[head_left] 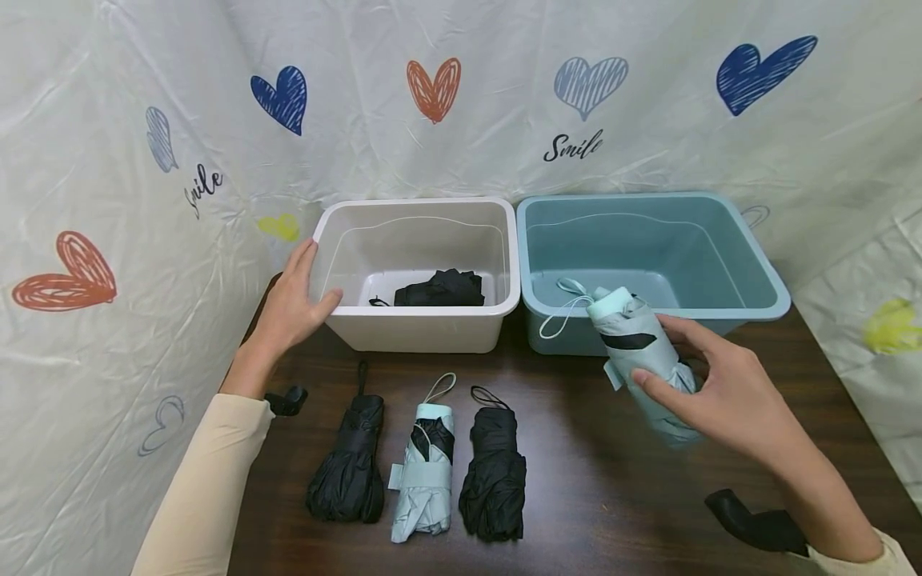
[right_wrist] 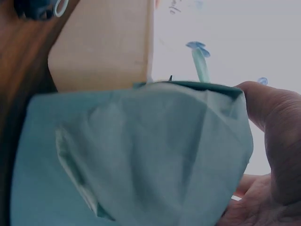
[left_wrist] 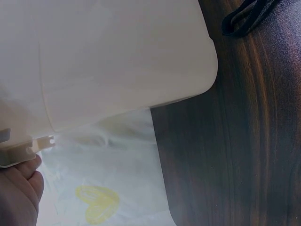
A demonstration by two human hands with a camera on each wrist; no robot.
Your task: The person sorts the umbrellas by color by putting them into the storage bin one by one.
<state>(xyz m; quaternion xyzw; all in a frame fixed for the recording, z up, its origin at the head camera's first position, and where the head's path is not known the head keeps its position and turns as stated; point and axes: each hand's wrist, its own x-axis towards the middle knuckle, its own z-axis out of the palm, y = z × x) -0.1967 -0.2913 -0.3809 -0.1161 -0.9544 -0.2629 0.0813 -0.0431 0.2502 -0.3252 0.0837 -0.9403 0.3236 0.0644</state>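
My right hand (head_left: 727,384) grips a folded light blue umbrella (head_left: 641,352), thumb on one side and fingers on the other. The umbrella tilts, its pale handle and cord loop over the front rim of the blue bin (head_left: 774,300). In the right wrist view its fabric (right_wrist: 164,150) covers much of the bin. My left hand (head_left: 288,308) holds the left rim of the off-white bin (head_left: 418,332), thumb at the front corner; in the left wrist view the fingers (left_wrist: 30,167) curl at the rim. Inside that bin lies a black folded umbrella (head_left: 442,290).
On the dark wooden table (head_left: 576,480), in front of the bins, lie a black umbrella (head_left: 349,464), a light blue umbrella (head_left: 425,472) and another black umbrella (head_left: 495,476), side by side. Behind the bins hangs a white cloth (head_left: 497,160) printed with hearts.
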